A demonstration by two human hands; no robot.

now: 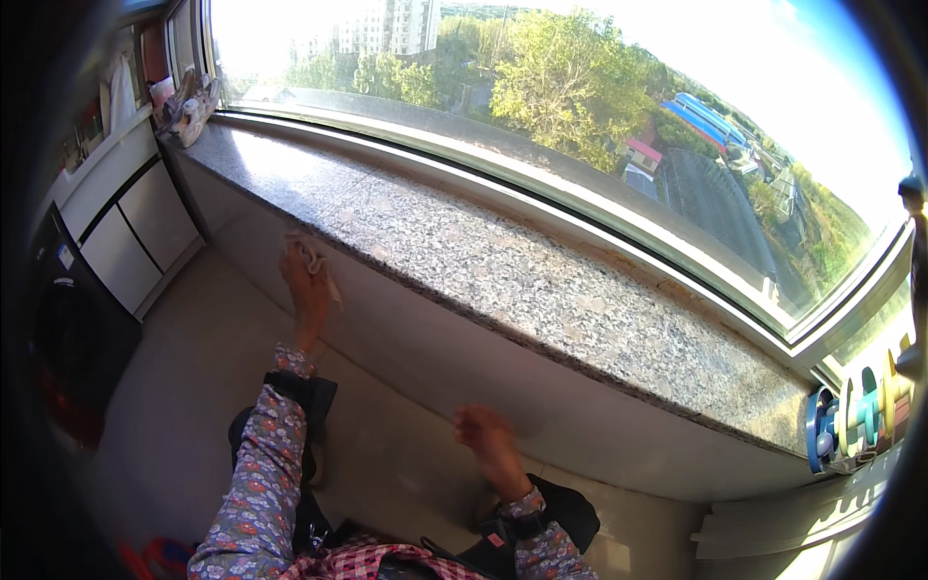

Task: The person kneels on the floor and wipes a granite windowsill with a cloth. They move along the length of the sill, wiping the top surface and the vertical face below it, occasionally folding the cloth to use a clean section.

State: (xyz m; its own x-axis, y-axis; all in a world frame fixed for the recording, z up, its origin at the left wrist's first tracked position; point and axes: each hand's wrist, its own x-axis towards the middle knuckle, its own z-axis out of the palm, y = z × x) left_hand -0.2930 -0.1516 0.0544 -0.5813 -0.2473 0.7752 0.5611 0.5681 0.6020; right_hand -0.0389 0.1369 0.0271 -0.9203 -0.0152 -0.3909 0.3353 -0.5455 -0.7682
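My left hand grips a crumpled pale cloth, which is at the white wall panel just under the front edge of the speckled granite windowsill. Part of the cloth hangs down beside the wrist. Further right and lower, my right hand is raised in front of the same panel, apart from the sill's edge. Its fingers are curled and slightly blurred; whether anything is inside them is hidden. Flowered sleeves cover both arms, with a dark band at each wrist.
A large window runs behind the sill. Pale, lumpy objects and a pink cup stand at its left end. Coloured round plastic pieces are at the right end. A black appliance and white cabinets stand left.
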